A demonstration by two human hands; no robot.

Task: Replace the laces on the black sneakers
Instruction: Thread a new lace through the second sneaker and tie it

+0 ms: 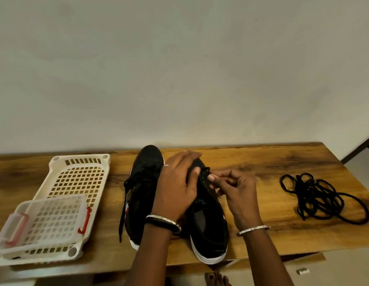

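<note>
Head view: the left hand (177,182) reaches across from the left and grips the forefoot of the right sneaker (208,230), fingers curled over its toe end and thumb pressed down near the eyelets. The right hand (235,188) meets it from the other side, thumb and forefinger pinched together on the eyelet edge of that same shoe while the other fingers curl loosely behind; whether a lace end sits in the pinch is too dark to tell. Each wrist carries a thin metal bangle (253,230). The held shoe lies on the bench (262,162) with its toe toward the wall (179,69), its white-soled heel at the near edge and its mouth open toward the camera. Touching its left side, partly hidden by the left forearm, stands the left sneaker (146,168), which has a black lace (122,219) threaded in it, one end trailing down its outer side. Well apart on the right, a tangled heap of loose black laces (321,197) lies on the wood. At the left end sits a white slotted plastic basket (84,156), and in its near part rests a clear lidded box (45,217) with red clips. Below the bench edge a bare foot (217,279) shows on the floor.
</note>
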